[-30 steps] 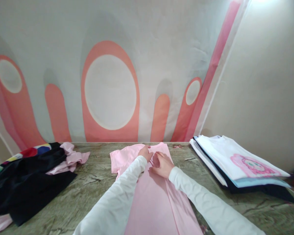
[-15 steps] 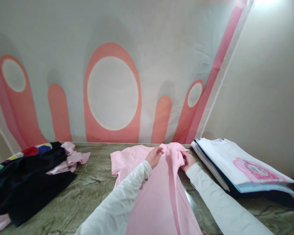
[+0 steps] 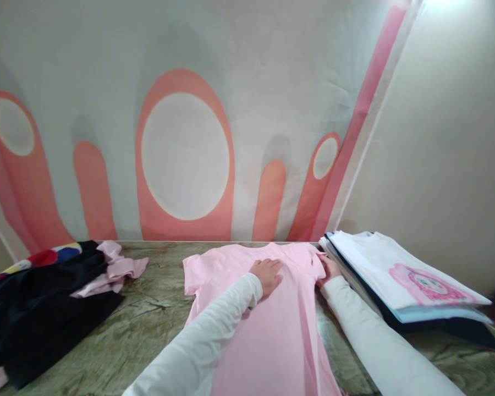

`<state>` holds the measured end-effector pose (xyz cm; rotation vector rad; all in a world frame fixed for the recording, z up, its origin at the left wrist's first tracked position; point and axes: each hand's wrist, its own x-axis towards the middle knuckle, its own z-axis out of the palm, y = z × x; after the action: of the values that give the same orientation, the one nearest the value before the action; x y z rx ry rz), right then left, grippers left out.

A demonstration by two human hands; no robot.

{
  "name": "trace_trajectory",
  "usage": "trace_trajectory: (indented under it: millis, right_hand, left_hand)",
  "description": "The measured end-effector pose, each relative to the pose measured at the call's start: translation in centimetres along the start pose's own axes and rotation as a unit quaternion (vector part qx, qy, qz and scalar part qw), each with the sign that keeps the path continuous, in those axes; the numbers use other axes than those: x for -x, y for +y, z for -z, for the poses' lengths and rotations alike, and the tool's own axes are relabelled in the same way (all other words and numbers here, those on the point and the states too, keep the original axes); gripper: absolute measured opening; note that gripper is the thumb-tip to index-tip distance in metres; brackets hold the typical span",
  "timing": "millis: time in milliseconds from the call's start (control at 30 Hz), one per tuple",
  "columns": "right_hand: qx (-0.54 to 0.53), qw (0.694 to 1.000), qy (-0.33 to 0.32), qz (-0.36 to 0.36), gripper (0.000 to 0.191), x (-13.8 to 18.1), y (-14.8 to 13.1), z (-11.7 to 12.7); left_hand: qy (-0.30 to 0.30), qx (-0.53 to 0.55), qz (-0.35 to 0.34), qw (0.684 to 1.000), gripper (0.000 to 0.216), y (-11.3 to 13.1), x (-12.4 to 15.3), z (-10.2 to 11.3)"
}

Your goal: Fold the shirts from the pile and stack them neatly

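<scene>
A pink T-shirt (image 3: 272, 341) lies spread on the wood-patterned table, its neckline toward the wall and its lower part running out of view toward me. My left hand (image 3: 267, 276) rests flat on the upper chest of the shirt, fingers stretched to the right. At the shirt's right sleeve, my right hand (image 3: 329, 270) is closed on the sleeve edge, with its fingertips partly hidden by the cloth. The left sleeve lies flat. Long soft creases run down the right side of the shirt.
Left on the table (image 3: 157, 308) lies a loose heap of black clothes (image 3: 45, 313) with a pink garment (image 3: 121, 267) among them. A stack of folded shirts stands at the right, topped by a white printed shirt (image 3: 396, 269). Behind rises a patterned wall covering (image 3: 256, 82).
My left hand has come down flat onto the shirt's chest. My right hand has moved right with the sleeve, and the folded-over right side now lies flatter and wider.
</scene>
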<state>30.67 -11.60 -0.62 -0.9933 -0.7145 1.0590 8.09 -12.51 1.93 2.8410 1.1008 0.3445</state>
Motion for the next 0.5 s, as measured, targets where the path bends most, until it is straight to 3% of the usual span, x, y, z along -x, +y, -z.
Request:
trace_trajectory:
  millis: [233, 500]
  right_hand:
    - [0.003, 1.0, 0.002, -0.013, 0.012, -0.2, 0.3, 0.4]
    - [0.003, 0.999, 0.033, 0.009, 0.014, -1.3, 1.3, 1.3]
  left_hand:
    - [-0.013, -0.031, 0.015, 0.999, 0.041, -0.2, -3.5, 0.1]
    - [0.008, -0.043, 0.063, 0.997, 0.041, -0.4, -5.2, -1.3]
